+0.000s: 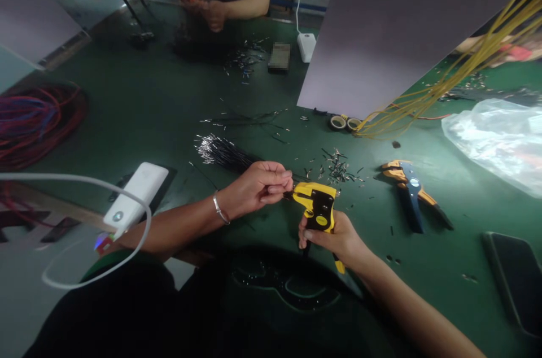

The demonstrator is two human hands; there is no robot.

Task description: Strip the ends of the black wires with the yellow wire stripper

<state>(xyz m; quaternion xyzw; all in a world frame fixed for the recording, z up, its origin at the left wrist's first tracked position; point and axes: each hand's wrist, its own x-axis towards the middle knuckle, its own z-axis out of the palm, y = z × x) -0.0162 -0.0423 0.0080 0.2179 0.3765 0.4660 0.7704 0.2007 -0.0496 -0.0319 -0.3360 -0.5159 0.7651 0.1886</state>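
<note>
Yellow stripper (315,200) apart from plastic bag (499,140)

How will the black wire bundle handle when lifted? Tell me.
The black wire bundle will probably flex, being many thin strands. It may splay when gripped, since its silvery ends fan out.

Yellow stripper (322,206) in right grip (342,238)

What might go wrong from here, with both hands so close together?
The left hand is right at the head of the yellow tool in the right hand, so a pinch is possible.
The white cable loops past the left forearm and could snag.
The black wire bundle lies beside the left hand; a bump might scatter it.
</note>
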